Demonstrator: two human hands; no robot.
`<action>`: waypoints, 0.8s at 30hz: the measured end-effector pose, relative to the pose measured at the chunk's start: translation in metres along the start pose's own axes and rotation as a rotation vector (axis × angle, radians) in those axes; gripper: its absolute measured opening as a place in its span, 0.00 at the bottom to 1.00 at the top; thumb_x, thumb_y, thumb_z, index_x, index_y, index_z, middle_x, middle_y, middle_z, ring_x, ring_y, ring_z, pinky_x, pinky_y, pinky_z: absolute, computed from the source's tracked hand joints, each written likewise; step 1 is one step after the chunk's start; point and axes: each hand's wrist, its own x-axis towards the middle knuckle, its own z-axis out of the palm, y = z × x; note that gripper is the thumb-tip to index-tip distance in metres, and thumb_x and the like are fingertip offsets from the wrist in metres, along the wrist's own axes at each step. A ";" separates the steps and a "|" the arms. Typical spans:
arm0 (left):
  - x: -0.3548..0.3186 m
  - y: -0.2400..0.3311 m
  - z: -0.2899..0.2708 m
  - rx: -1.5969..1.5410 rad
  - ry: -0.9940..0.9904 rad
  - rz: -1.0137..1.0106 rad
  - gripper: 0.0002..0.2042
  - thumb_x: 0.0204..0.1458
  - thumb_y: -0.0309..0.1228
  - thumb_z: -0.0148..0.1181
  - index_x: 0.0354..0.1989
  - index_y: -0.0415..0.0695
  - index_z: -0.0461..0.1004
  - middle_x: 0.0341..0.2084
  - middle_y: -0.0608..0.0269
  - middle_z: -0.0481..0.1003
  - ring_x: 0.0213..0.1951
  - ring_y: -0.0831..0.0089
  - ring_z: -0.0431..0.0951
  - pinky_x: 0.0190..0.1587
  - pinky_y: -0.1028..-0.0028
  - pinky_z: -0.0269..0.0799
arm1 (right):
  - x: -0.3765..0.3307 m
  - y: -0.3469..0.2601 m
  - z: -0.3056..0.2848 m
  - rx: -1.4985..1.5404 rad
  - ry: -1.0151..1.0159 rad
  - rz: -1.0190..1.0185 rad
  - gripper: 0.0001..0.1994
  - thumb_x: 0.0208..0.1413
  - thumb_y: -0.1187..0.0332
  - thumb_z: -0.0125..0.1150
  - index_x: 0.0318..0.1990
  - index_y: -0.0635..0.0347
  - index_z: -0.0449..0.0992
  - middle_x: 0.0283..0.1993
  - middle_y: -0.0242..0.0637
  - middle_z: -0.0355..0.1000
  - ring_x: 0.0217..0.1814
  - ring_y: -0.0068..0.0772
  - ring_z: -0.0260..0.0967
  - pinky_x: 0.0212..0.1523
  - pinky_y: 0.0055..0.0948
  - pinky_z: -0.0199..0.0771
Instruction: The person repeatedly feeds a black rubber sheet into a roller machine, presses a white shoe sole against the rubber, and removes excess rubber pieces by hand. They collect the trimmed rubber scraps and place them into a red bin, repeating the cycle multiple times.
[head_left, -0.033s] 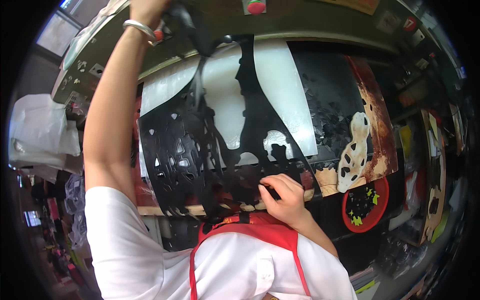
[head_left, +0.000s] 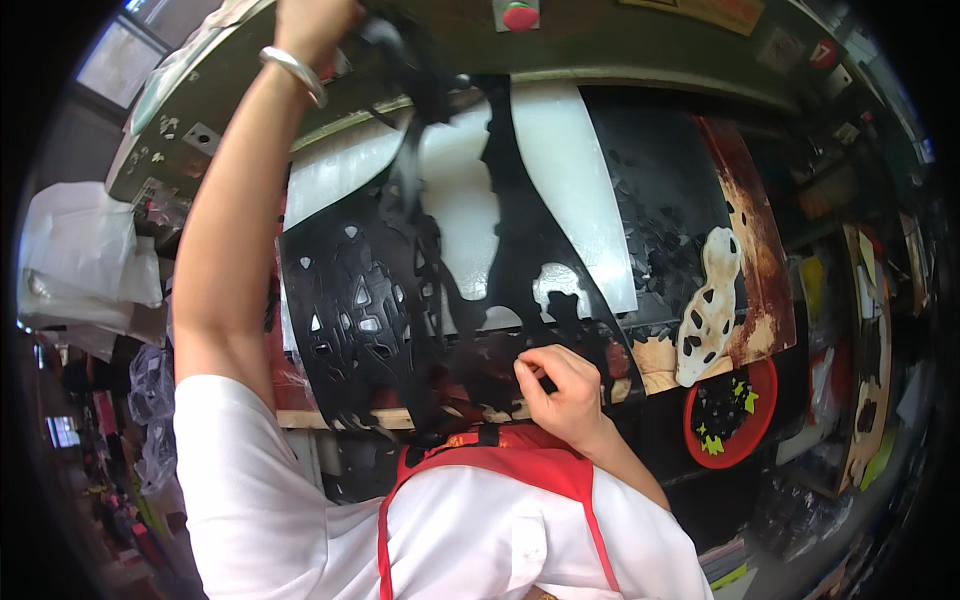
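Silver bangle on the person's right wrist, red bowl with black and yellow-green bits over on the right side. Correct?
One slip: the silver bangle is on the wrist of the left hand, not the right, as the head view shows. The rest stands: the red bowl with black and yellow-green bits is on the right side.

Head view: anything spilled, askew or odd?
Yes: black scraps lie strewn over the dark board, outside the red bowl, so they look spilled. The black sheet is ragged and full of holes, which looks like damage, though they may be deliberate cut-outs.
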 end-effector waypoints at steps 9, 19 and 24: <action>-0.191 -0.138 0.060 -0.644 -0.399 -0.497 0.12 0.62 0.36 0.53 0.41 0.39 0.75 0.31 0.64 0.77 0.28 0.79 0.73 0.31 0.77 0.71 | 0.052 0.045 0.041 0.092 0.165 0.370 0.17 0.61 0.57 0.56 0.30 0.64 0.68 0.19 0.35 0.70 0.20 0.28 0.68 0.24 0.29 0.67; -0.209 -0.180 0.092 -0.755 -0.630 -0.626 0.11 0.63 0.37 0.53 0.38 0.42 0.75 0.27 0.67 0.76 0.23 0.83 0.69 0.24 0.84 0.66 | 0.062 0.050 0.062 -0.158 0.302 0.349 0.18 0.62 0.59 0.52 0.25 0.63 0.69 0.17 0.48 0.69 0.22 0.53 0.71 0.25 0.44 0.68; -0.117 -0.147 0.069 -0.780 -0.045 -0.489 0.12 0.63 0.36 0.51 0.31 0.43 0.73 0.22 0.65 0.73 0.18 0.80 0.65 0.23 0.79 0.64 | 0.025 0.072 0.059 -0.322 0.395 0.234 0.15 0.62 0.70 0.48 0.22 0.65 0.67 0.18 0.53 0.66 0.22 0.60 0.68 0.24 0.50 0.64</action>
